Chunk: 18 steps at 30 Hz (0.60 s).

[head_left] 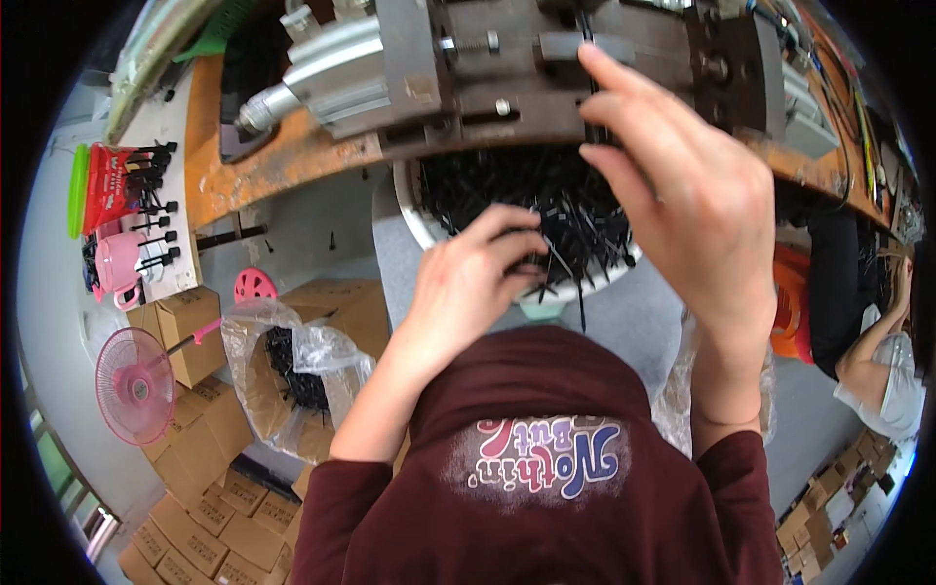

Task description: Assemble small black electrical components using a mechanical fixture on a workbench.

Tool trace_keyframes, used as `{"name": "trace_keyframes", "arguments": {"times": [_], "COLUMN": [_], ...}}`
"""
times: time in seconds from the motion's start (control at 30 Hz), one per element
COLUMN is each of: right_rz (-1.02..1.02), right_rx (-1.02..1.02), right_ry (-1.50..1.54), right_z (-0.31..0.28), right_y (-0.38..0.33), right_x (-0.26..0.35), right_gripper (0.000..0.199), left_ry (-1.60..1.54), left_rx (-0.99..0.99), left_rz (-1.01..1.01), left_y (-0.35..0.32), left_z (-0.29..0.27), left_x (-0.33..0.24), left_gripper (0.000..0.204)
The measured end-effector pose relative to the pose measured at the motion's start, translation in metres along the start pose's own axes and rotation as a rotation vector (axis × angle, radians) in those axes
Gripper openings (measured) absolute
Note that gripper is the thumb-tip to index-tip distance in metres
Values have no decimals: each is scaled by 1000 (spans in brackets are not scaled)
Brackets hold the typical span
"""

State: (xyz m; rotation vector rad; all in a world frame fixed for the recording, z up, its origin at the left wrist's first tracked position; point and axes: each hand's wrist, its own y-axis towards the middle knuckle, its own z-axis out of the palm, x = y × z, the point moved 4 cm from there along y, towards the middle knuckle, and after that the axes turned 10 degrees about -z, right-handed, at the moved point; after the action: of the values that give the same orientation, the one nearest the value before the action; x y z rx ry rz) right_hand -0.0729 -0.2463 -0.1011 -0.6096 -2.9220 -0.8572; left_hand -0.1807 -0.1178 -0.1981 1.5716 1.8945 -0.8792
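My right hand [682, 180] reaches up to the dark metal machine fixture [497, 83]. Its index fingertip touches the middle of the fixture, with the thumb and another finger bent close below, along a thin black rod-like part [589, 86]. My left hand [473, 278] is curled at the near left side of a white basin [414, 210] under the machine. Loose black rod-like parts [575, 229] with small heads fill this basin. The left fingertips dip among the parts; what they pinch, if anything, is too small to name.
A silver cylinder [336, 73] is mounted left of the fixture on the wooden bench [283, 171]. On the left are a pink fan [136, 385], a plastic-lined box [253, 356] of black parts and cardboard boxes [195, 522]. Another person [887, 380] works at far right.
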Motion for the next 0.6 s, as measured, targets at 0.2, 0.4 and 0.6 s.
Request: {"name": "trace_keyframes", "arguments": {"times": [0.2, 0.4, 0.6], "right_rz": [-9, -1, 150], "right_rx": [-21, 521, 297], "right_ry": [243, 355, 548], "right_z": [15, 72, 76], "right_y": [-63, -162, -172], "right_x": [5, 44, 42], "right_gripper": [29, 23, 14], "left_ry": [6, -100, -132], "left_rx": [-210, -241, -153], "left_rz": [-6, -47, -33], "left_y": [-1, -6, -9], "left_z": [0, -8, 2], "left_x": [14, 16, 8], "left_gripper": [33, 26, 24]}}
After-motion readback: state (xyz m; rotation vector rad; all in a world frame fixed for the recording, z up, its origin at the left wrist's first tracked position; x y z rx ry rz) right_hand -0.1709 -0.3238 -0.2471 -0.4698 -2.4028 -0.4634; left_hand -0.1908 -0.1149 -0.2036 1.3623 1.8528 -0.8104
